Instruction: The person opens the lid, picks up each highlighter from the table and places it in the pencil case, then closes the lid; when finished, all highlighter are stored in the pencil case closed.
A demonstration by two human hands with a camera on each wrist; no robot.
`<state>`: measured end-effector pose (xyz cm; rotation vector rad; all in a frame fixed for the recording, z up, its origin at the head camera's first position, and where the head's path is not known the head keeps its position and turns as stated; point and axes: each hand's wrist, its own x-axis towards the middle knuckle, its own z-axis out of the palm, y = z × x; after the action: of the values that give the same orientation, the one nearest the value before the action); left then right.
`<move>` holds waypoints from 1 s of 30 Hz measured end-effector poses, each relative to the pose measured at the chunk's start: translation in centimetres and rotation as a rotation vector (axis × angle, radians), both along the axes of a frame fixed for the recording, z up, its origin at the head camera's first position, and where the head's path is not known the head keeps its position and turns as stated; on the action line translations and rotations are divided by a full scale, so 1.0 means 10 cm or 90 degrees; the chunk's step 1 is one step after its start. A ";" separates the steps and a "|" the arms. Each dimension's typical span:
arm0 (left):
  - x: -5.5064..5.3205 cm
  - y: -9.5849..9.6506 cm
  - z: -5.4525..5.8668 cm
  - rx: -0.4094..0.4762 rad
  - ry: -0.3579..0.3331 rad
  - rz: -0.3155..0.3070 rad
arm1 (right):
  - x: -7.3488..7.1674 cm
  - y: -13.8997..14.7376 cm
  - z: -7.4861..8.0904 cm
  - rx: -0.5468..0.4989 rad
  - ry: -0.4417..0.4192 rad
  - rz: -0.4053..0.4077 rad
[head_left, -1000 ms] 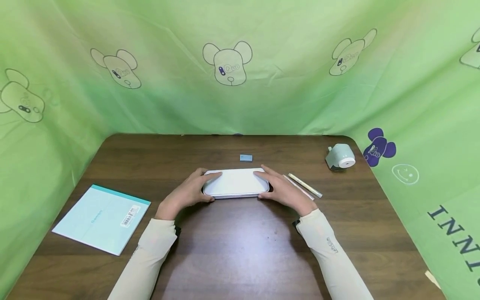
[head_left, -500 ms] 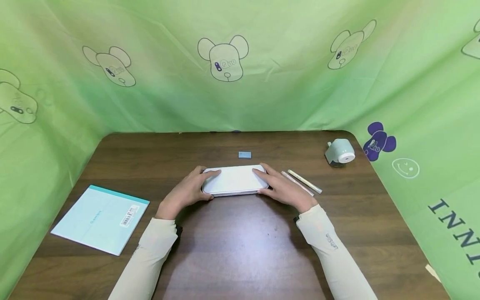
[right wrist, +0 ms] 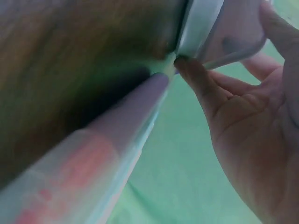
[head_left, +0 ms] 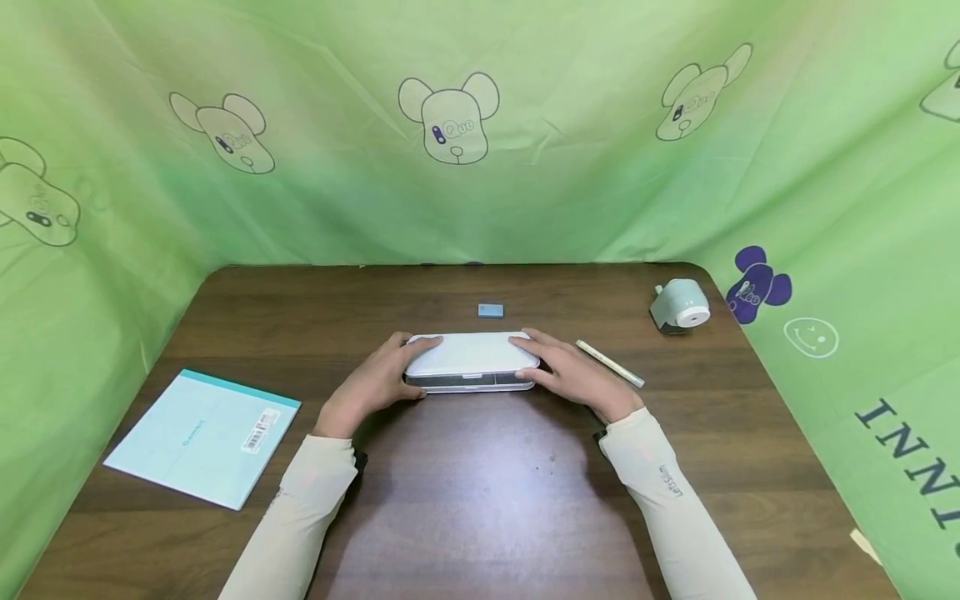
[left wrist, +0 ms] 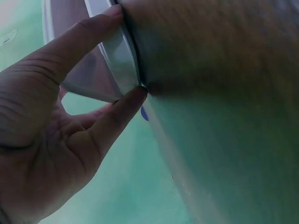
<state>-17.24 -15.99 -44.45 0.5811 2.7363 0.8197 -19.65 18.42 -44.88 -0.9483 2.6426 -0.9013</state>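
A white pencil case (head_left: 471, 354) lies flat at mid-table in the head view. Its lid stands raised along the front edge, and a dark gap shows below it. My left hand (head_left: 382, 375) grips the case's left end, one digit on top and another low at the front corner. At the other end my right hand (head_left: 573, 373) holds the lid's right side, with one fingertip at its front edge. Both wrist views show the case's ends, the left end (left wrist: 119, 58) and the right end (right wrist: 201, 30), between the digits. The inside of the case is mostly hidden.
A pale pen (head_left: 610, 363) lies right of my right hand; a pinkish pen (right wrist: 126, 112) looms large in the right wrist view. Behind the case is a small blue eraser (head_left: 491, 311). A pencil sharpener (head_left: 681, 306) stands back right, a notebook (head_left: 202, 437) front left.
The lid's front edge has lifted from the base, opening a dark gap. My right hand has shifted slightly right and now covers the pinkish pen in the head view. My left hand stays nearly still.
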 end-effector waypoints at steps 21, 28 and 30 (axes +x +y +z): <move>-0.04 0.01 -0.03 0.075 -0.029 0.110 | -0.14 -0.18 -0.03 -0.154 -0.046 -0.198; -0.03 0.04 -0.01 0.079 -0.024 0.109 | -0.24 -0.17 -0.06 -0.185 -0.026 -0.224; -0.03 0.06 -0.01 0.089 -0.032 0.109 | -0.28 -0.21 -0.04 -0.166 -0.011 -0.258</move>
<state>-17.54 -15.44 -44.50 0.3493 2.7266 1.0580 -22.50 16.30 -45.27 -0.4454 2.8002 -1.3594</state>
